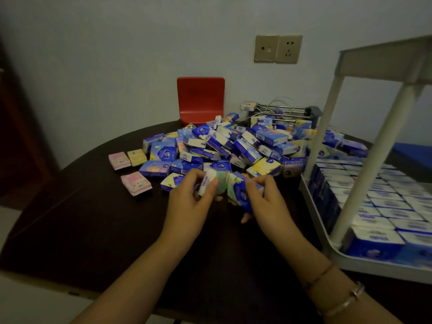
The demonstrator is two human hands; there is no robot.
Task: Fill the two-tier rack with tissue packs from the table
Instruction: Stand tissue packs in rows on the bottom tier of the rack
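Both hands meet over the middle of the dark bench (93, 218), just in front of the heap of tissue packs (233, 143). The left hand (189, 202) has its fingers (196, 176) curled round a white and pale green pack (210, 183), pinching it between thumb and fingertips. The right hand (264, 202) grips a second pack (240, 190), green and blue, with its fingers curled over the top and thumb beneath. The two held packs touch each other between the hands, slightly above the bench surface.

The heap spreads from the bench centre toward its far edge, mostly blue and white packs lying at all angles, some yellow. Three pink and yellow packs (131, 164) lie apart at the left side of the heap.

The two-tier rack (350, 174) stands at the right edge of the bench. Its lower tier holds rows of blue and white packs standing tightly side by side; the upper tier's contents cannot be seen from below.

Beyond the far edge stands a red chair back (201, 99), and a small metal wire rack (282, 111) sits behind the heap. A wall socket (278, 49) is on the wall. The right wrist wears a bracelet (346, 300).
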